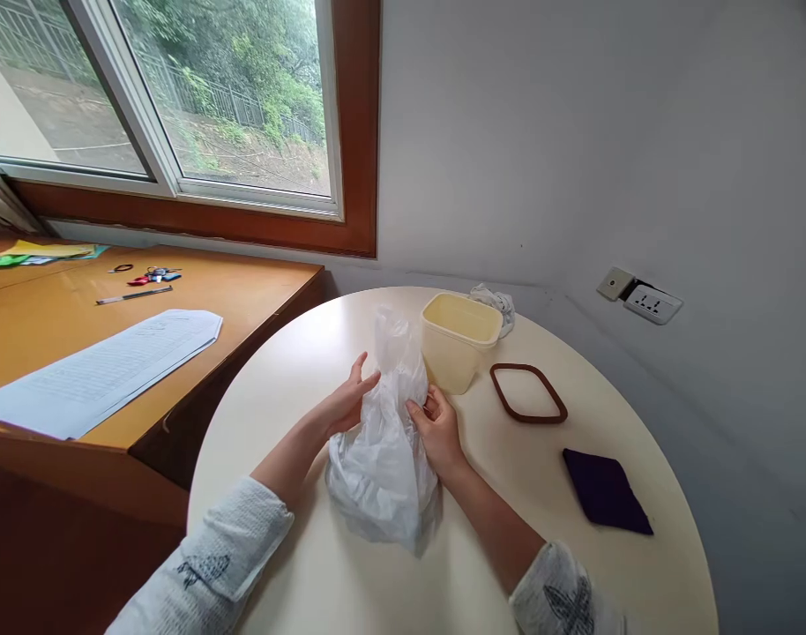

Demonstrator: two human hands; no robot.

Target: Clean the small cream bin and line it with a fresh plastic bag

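A white, crumpled plastic bag [383,476] stands on the round table in front of me, its upper part gathered and narrow. My left hand [351,399] lies against the bag's left side with thumb and fingers apart. On the right side, my right hand [437,428] has its thumb and fingers closed on the bag's plastic near the gathered part. What the bag contains, if anything, cannot be made out. Just behind it to the right is a pale yellow plastic container [451,351] without a lid.
Right of the container lie a brown rounded-square frame [528,418] and a dark purple cloth square [607,492]. A crumpled whitish bag [502,304] sits behind the container on the white table [290,353]. An orange-brown desk [257,287] at left holds papers [112,375], a pen [134,295] and keys [158,275].
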